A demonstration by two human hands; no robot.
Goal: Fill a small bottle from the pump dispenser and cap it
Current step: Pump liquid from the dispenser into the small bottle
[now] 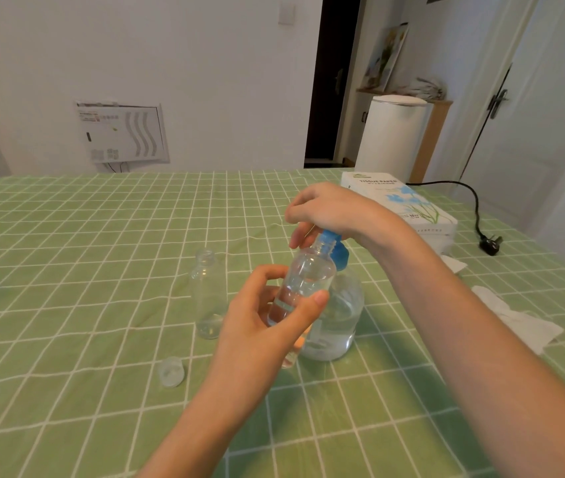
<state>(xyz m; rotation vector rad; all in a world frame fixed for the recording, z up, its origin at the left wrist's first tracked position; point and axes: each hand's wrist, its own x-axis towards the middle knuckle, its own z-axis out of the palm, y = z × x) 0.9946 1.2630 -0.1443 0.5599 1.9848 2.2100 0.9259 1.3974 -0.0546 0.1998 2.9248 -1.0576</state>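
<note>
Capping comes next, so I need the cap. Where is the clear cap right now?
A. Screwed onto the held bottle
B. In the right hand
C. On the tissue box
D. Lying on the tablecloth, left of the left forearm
D: the clear cap lies loose on the tablecloth, while the left hand holds the small bottle open-mouthed and the right hand curls over the pump dispenser.

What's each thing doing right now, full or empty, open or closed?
small bottle: tilted, uncapped, partly filled, held by left hand
pump dispenser: upright, partly full, right hand curled over its pump
second bottle: upright, uncapped, almost empty
cap: lying loose on tablecloth
plug: unplugged, on tablecloth
</note>
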